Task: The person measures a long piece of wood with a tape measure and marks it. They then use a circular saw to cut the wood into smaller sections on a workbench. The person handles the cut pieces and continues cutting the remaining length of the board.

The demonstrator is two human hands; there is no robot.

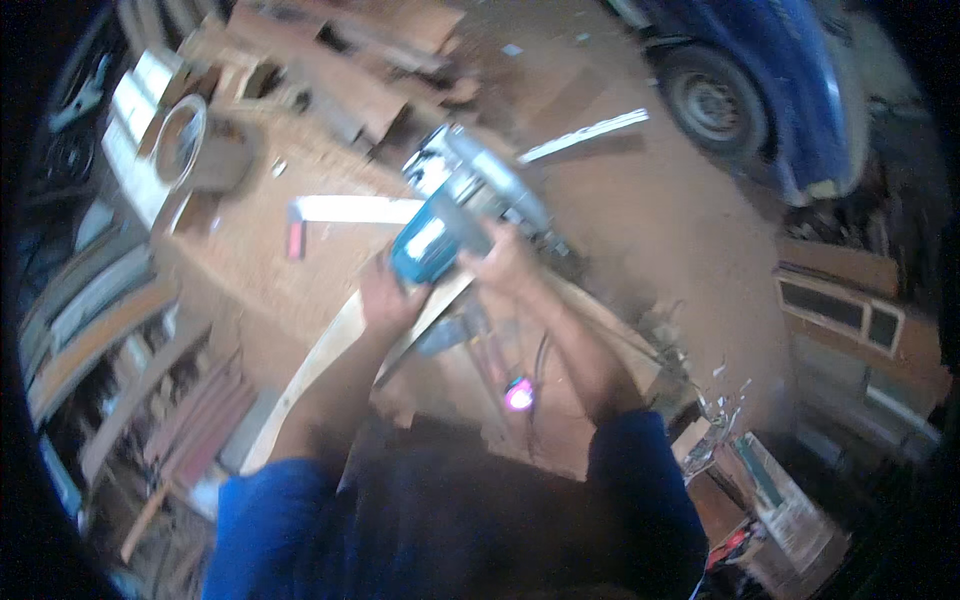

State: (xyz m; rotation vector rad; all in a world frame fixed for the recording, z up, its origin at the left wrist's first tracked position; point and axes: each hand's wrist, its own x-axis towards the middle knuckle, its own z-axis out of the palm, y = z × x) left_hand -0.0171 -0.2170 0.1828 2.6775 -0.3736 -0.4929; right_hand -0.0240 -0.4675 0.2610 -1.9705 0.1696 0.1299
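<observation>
A circular saw (428, 248) with a teal motor body and a grey blade guard is in both my hands, over the middle of the workbench. My left hand (388, 298) is wrapped round the near end of the teal body. Around the saw's handle, my right hand (508, 262) is closed. Motion blurs the saw, and its blade edge cannot be made out. Left of the saw lies a try square (350, 209) with a pale blade and a red end. A pale curved wooden piece (325, 345) runs beneath my left forearm.
A bucket (225, 160) stands on the dusty bench at the far left. Planks (340, 85) are stacked beyond it. Curved wooden pieces (100, 290) crowd the left side. A white strip (590, 134) lies beyond the saw, and a blue vehicle (800, 90) stands far right.
</observation>
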